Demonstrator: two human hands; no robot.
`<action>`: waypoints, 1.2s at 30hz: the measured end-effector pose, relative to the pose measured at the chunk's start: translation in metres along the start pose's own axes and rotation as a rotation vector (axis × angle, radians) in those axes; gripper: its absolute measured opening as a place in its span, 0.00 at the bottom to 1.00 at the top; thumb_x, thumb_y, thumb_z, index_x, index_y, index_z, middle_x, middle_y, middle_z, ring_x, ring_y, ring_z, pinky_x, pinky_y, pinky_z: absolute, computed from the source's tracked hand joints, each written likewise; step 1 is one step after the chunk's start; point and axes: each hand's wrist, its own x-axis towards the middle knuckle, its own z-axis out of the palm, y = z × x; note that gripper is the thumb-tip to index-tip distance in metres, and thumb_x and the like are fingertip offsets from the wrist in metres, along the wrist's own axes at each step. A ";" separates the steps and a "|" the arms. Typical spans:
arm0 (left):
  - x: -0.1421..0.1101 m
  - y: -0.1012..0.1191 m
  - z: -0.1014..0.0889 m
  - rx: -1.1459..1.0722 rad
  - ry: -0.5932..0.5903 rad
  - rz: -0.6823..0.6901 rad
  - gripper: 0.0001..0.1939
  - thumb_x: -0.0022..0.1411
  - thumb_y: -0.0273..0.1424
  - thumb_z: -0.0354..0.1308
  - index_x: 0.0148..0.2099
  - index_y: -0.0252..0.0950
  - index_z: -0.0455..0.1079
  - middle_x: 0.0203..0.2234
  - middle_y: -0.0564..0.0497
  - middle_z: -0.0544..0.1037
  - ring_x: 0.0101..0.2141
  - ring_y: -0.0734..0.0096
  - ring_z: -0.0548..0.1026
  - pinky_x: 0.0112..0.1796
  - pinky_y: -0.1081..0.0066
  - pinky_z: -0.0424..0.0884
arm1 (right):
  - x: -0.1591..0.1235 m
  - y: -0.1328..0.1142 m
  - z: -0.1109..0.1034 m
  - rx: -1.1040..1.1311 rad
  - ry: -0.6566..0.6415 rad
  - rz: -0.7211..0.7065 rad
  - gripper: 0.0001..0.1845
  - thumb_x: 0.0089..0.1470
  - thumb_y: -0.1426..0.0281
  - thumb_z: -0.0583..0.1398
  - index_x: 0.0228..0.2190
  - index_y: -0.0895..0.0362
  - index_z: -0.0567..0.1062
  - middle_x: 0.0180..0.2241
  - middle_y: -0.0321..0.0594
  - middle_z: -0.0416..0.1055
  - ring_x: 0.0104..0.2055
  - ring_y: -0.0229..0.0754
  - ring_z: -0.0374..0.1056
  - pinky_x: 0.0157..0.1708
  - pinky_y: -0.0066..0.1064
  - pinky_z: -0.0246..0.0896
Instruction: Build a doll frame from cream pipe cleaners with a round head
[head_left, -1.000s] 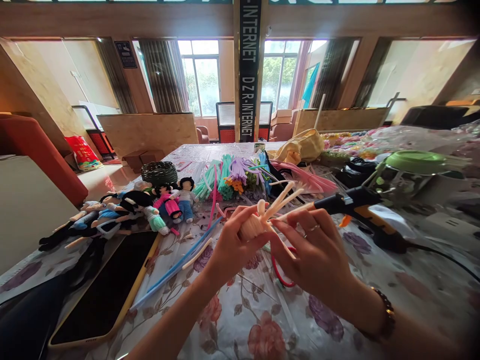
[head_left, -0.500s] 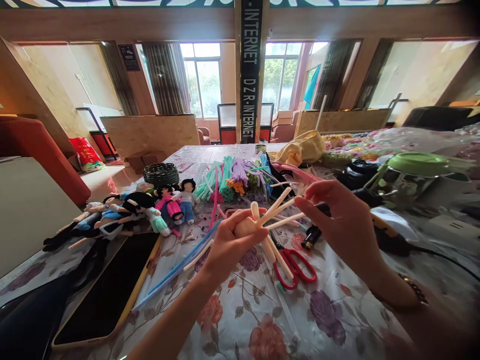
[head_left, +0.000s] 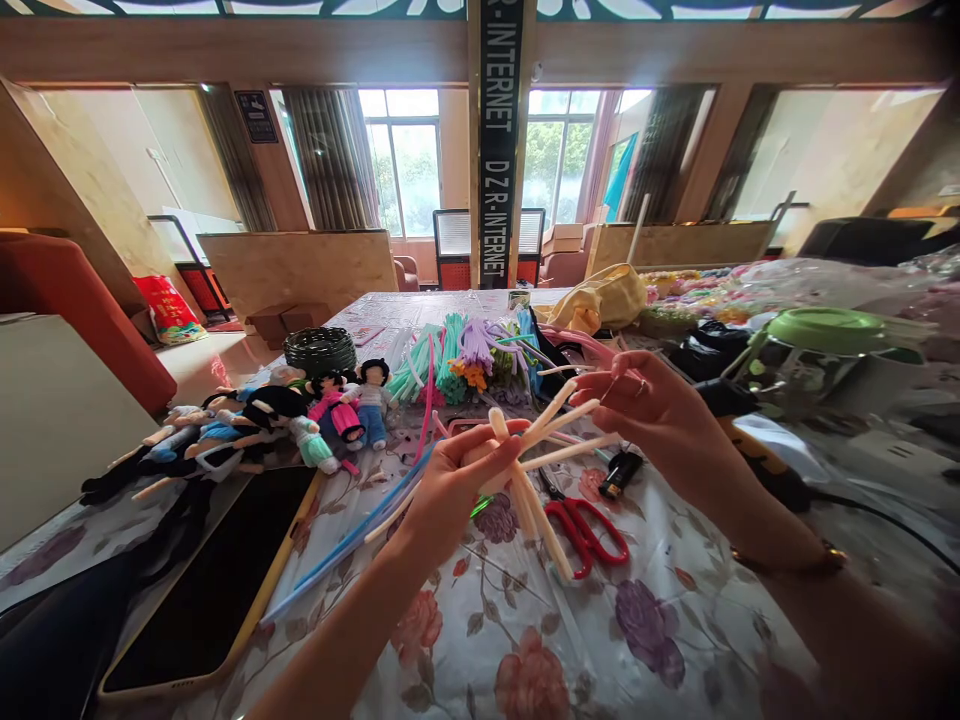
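Note:
My left hand [head_left: 457, 480] is closed around a bundle of cream pipe cleaners [head_left: 534, 505]. Several stems fan out from the grip to the upper right, and others hang down toward the table. My right hand [head_left: 652, 410] is at the tips of the upper stems, its thumb and fingers pinched at the end of one cream stem. The fingers partly hide that contact. Just below the bundle, red-handled scissors [head_left: 589, 535] lie on the floral tablecloth [head_left: 525, 630]. A black lighter [head_left: 621, 472] rests under my right hand.
Yarn-like dolls [head_left: 371, 400] and a large phone [head_left: 217, 580] lie to the left, beside blue pipe cleaners [head_left: 352, 535]. Behind my hands are bundles of coloured pipe cleaners [head_left: 457, 355] and a dark woven basket [head_left: 320, 350]. A green-lidded jar [head_left: 825, 330] and a black cable [head_left: 885, 515] are at right.
My right hand has shifted slightly up and its fingers have curled differently around the stem tips. My left hand has turned a little, and the bundle has moved slightly left.

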 end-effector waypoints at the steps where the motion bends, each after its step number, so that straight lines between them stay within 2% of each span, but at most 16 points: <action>1: 0.000 0.000 0.000 0.004 -0.007 -0.002 0.12 0.46 0.36 0.68 0.35 0.40 0.79 0.30 0.52 0.76 0.27 0.80 0.67 0.26 0.80 0.60 | 0.000 -0.001 0.002 -0.008 0.021 -0.033 0.16 0.47 0.74 0.62 0.33 0.52 0.59 0.39 0.41 0.76 0.40 0.39 0.73 0.37 0.34 0.68; 6: -0.001 0.000 -0.001 0.082 -0.027 -0.005 0.11 0.49 0.38 0.66 0.37 0.42 0.79 0.32 0.53 0.77 0.28 0.81 0.66 0.27 0.80 0.59 | -0.005 -0.004 0.011 -0.013 0.083 -0.165 0.17 0.46 0.77 0.63 0.30 0.52 0.59 0.35 0.32 0.78 0.37 0.38 0.75 0.38 0.31 0.71; 11: -0.003 0.000 -0.002 0.196 -0.050 -0.005 0.13 0.50 0.40 0.64 0.38 0.42 0.79 0.33 0.53 0.77 0.26 0.81 0.65 0.25 0.79 0.58 | -0.007 -0.001 0.013 -0.021 0.093 -0.225 0.18 0.46 0.77 0.64 0.30 0.51 0.60 0.35 0.32 0.78 0.38 0.39 0.75 0.37 0.30 0.74; 20: -0.003 0.000 -0.001 0.237 -0.059 0.012 0.14 0.50 0.40 0.64 0.40 0.42 0.78 0.35 0.50 0.78 0.29 0.75 0.70 0.27 0.77 0.60 | -0.007 -0.004 0.012 0.020 0.030 -0.186 0.18 0.49 0.79 0.63 0.33 0.50 0.59 0.34 0.30 0.78 0.38 0.35 0.75 0.38 0.27 0.74; 26: -0.004 0.002 0.000 0.273 -0.027 0.061 0.12 0.50 0.41 0.64 0.37 0.45 0.79 0.33 0.53 0.78 0.30 0.76 0.69 0.29 0.78 0.62 | -0.009 -0.008 0.013 0.055 0.031 -0.108 0.19 0.49 0.78 0.63 0.34 0.50 0.59 0.35 0.31 0.78 0.40 0.38 0.75 0.38 0.29 0.74; 32: -0.002 0.000 -0.001 0.316 -0.037 0.117 0.11 0.51 0.40 0.63 0.37 0.44 0.79 0.35 0.52 0.75 0.32 0.75 0.69 0.31 0.77 0.63 | -0.009 -0.007 0.012 0.051 0.033 -0.100 0.19 0.49 0.76 0.63 0.33 0.49 0.58 0.34 0.30 0.78 0.39 0.39 0.75 0.40 0.31 0.74; 36: -0.004 0.003 0.000 0.345 -0.021 0.130 0.11 0.51 0.40 0.63 0.36 0.43 0.79 0.32 0.52 0.73 0.32 0.75 0.67 0.32 0.76 0.62 | -0.009 -0.006 0.010 0.046 0.043 -0.121 0.20 0.48 0.76 0.64 0.34 0.49 0.58 0.33 0.29 0.78 0.38 0.38 0.75 0.39 0.30 0.74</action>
